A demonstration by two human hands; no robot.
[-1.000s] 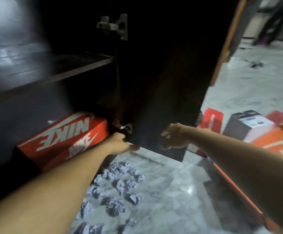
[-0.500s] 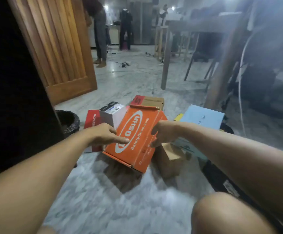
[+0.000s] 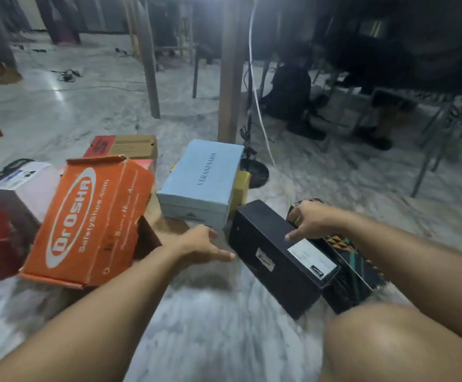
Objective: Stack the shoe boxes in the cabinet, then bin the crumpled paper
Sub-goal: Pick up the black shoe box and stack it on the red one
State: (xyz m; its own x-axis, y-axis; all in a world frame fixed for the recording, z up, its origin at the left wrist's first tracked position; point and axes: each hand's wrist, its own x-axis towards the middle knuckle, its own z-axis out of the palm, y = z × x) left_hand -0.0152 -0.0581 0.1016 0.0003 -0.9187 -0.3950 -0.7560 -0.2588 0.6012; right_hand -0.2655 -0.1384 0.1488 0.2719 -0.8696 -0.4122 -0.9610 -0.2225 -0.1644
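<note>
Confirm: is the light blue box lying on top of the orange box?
No. The light blue box sits to the right of the orange box, nothing stacked between them.

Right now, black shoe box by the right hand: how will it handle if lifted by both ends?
The black box looks like rigid cardboard with crisp edges, so probably stiff. It is long, so the left hand and right hand at opposite ends should steady it. Its lid may lift off; its weight can't be judged.

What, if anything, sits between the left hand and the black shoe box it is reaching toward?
Nothing visible. The left hand hovers open over bare marble floor, fingertips just short of the black shoe box. The right hand already rests on the box's far top edge. The orange box lies off to the left.
</note>
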